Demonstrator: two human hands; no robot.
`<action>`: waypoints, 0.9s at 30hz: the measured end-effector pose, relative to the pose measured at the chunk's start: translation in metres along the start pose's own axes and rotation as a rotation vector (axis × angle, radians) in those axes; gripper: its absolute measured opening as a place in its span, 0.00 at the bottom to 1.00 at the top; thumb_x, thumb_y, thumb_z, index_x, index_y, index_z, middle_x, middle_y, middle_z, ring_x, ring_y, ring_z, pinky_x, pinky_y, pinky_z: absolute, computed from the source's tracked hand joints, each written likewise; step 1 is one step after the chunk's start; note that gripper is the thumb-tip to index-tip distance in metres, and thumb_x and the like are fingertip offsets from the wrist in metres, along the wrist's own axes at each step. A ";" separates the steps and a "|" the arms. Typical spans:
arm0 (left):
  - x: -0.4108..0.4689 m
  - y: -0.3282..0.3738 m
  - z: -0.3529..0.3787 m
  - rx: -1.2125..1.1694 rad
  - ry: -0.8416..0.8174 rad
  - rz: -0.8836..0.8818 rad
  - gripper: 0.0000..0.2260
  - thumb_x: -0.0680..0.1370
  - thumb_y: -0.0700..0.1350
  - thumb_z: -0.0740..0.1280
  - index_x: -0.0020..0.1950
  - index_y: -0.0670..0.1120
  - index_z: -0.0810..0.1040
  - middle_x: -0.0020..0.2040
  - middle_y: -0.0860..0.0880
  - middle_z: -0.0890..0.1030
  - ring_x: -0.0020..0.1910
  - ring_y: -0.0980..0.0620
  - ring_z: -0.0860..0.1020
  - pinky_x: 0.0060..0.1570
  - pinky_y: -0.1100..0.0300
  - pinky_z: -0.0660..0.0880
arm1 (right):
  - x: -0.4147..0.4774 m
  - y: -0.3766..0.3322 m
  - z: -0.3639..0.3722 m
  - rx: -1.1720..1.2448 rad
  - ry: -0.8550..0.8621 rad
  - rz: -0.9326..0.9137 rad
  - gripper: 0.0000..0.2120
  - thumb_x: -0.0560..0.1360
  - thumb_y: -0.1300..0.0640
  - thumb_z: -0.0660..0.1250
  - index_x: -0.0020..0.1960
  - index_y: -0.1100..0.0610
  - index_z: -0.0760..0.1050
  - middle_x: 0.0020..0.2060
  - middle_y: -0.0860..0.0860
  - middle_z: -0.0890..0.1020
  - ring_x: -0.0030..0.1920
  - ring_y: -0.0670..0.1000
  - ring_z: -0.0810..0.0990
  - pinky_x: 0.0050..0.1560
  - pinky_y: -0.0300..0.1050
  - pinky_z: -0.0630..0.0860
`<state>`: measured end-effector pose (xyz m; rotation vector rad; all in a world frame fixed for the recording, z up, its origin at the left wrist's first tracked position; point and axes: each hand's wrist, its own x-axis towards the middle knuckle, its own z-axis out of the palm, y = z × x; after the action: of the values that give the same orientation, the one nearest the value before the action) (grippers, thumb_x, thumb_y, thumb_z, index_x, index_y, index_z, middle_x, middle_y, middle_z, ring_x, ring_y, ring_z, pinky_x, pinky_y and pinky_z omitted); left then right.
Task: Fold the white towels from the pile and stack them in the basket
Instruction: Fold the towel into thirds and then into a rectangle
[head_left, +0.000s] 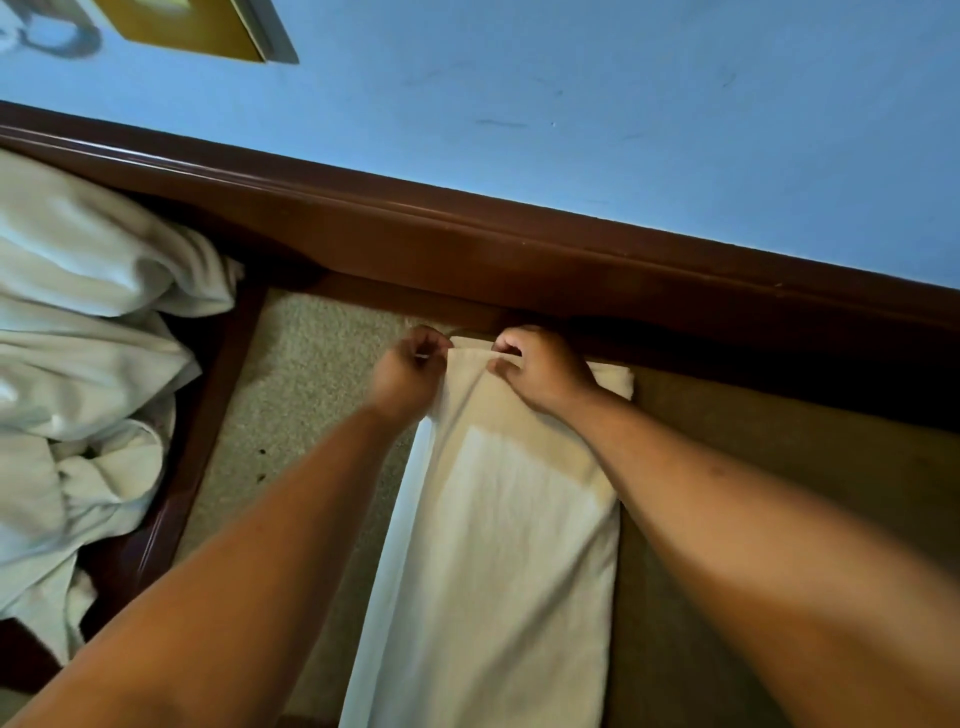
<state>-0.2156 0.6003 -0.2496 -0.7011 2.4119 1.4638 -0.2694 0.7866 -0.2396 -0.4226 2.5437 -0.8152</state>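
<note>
Two hands grasp the far short edge of one white towel (498, 545). The left hand (410, 371) has its fingers curled and pinches the far left corner. The right hand (545, 371) has its fingers curled over the far edge just beside the left, with the thumb against the upper layer. The two hands are near each other but not touching. Both forearms reach forward, one along each long side of the towel.

The towel lies flat as a long, narrow strip that runs from the hands toward the person. Its left long side shows a bright folded edge. At the far end, a lower layer sticks out to the right past the right hand. The far edge lies just beside a dark wooden rail (467, 234).

The towel rests partly on speckled beige carpet (311, 374), which shows to its left. A plain tan surface (753, 519) shows to its right. I cannot tell where one surface ends under the cloth.

The pile of white towels (78, 338) lies well apart on the left, crumpled and unfolded. A dark wooden border (192, 457) separates the pile from the carpet.

Beyond the rail stands a blue wall (623, 104) with faint scuff marks. A yellow-brown framed panel (197, 26) hangs at its upper left and is cut off by the view.
</note>
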 end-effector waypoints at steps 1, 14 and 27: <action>-0.001 -0.001 -0.001 -0.010 -0.013 0.011 0.07 0.80 0.48 0.64 0.45 0.55 0.80 0.44 0.49 0.83 0.42 0.49 0.80 0.46 0.52 0.78 | -0.001 -0.001 0.002 -0.046 0.026 0.012 0.07 0.77 0.49 0.69 0.50 0.52 0.78 0.50 0.52 0.81 0.51 0.55 0.78 0.50 0.49 0.75; 0.009 -0.009 0.003 0.258 0.062 0.217 0.04 0.81 0.44 0.69 0.49 0.44 0.80 0.45 0.48 0.78 0.44 0.47 0.78 0.40 0.68 0.64 | -0.099 0.014 0.049 -0.392 0.257 -0.216 0.24 0.77 0.53 0.63 0.72 0.55 0.70 0.72 0.59 0.69 0.72 0.61 0.68 0.74 0.62 0.60; 0.010 0.007 0.008 0.359 0.058 0.056 0.09 0.79 0.52 0.70 0.51 0.47 0.77 0.45 0.46 0.80 0.46 0.44 0.80 0.42 0.57 0.71 | -0.105 0.056 0.019 -0.377 -0.015 0.399 0.44 0.74 0.23 0.43 0.79 0.46 0.30 0.78 0.53 0.31 0.79 0.57 0.32 0.77 0.61 0.37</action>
<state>-0.2285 0.6070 -0.2523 -0.6027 2.6571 0.9956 -0.1784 0.8643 -0.2550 -0.0238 2.6394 -0.1867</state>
